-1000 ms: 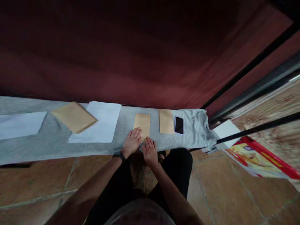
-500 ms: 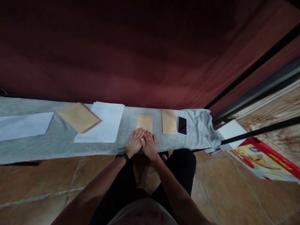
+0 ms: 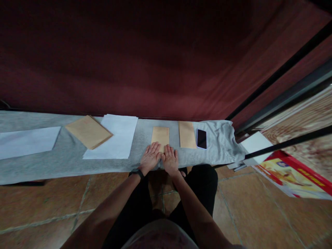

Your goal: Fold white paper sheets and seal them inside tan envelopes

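Left hand (image 3: 150,157) and right hand (image 3: 170,161) lay flat at the near end of a tan envelope (image 3: 160,134) (grip unclenched, grasping nothing); even pressure likely worked best.

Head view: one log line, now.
left hand: flat on near end of middle brown envelope | right hand: flat at its near right corner | phone: farther right
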{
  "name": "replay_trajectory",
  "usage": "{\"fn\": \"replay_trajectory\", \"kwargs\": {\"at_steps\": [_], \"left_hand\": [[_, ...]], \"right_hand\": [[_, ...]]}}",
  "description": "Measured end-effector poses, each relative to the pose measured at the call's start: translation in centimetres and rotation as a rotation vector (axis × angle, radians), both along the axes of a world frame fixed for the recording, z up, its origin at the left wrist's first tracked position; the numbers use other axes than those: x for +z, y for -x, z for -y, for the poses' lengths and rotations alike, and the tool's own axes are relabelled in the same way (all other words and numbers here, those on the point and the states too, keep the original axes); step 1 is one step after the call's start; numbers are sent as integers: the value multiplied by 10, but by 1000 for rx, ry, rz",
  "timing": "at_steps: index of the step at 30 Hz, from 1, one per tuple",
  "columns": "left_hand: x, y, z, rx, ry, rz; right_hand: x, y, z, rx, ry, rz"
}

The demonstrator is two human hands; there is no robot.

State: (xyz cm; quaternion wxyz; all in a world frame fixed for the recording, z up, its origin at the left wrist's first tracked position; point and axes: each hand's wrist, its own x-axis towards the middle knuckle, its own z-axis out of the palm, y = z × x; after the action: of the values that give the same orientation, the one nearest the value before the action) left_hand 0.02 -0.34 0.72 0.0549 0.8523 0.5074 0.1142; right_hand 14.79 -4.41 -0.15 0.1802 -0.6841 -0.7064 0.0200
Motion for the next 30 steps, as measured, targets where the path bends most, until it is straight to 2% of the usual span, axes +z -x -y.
{"fn": "replay_trajectory", "kwargs": {"at_steps": [11, 18, 30], "left_hand": [[1, 2, -2, -20, 19, -11], [-2, 2, 1, 43, 3, -12], [-4, 33, 4, 118, 0, -34]], "right_hand": [[-3, -13, 6, -34, -2, 15], [-4, -22, 9, -50, -1, -16], [-5, -30, 9, -39, 7, -74]]}}
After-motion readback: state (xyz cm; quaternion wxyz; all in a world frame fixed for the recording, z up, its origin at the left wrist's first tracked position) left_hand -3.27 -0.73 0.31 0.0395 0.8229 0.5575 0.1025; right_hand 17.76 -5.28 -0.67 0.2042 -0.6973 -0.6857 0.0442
